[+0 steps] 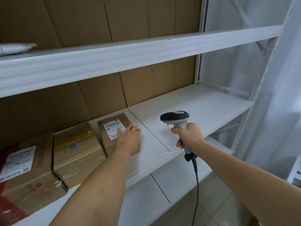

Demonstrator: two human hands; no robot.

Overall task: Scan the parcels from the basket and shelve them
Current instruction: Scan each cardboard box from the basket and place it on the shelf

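Note:
A small brown cardboard parcel (112, 126) with a white shipping label lies on the white middle shelf (187, 111). My left hand (128, 137) rests flat on top of it, fingers straight over the label's right edge. To its right, above the bare shelf, my right hand (189, 136) grips the handle of a grey and black barcode scanner (175, 118), whose head points left toward the parcel. The scanner's cable hangs down from the handle. The basket is out of view.
Left of the small parcel stand a taped box with yellow tape (76, 152) and a larger labelled box (27, 168). A grey mailer bag (14, 48) lies on the upper shelf. A lower shelf (146, 198) and tiled floor show below. White uprights stand at right.

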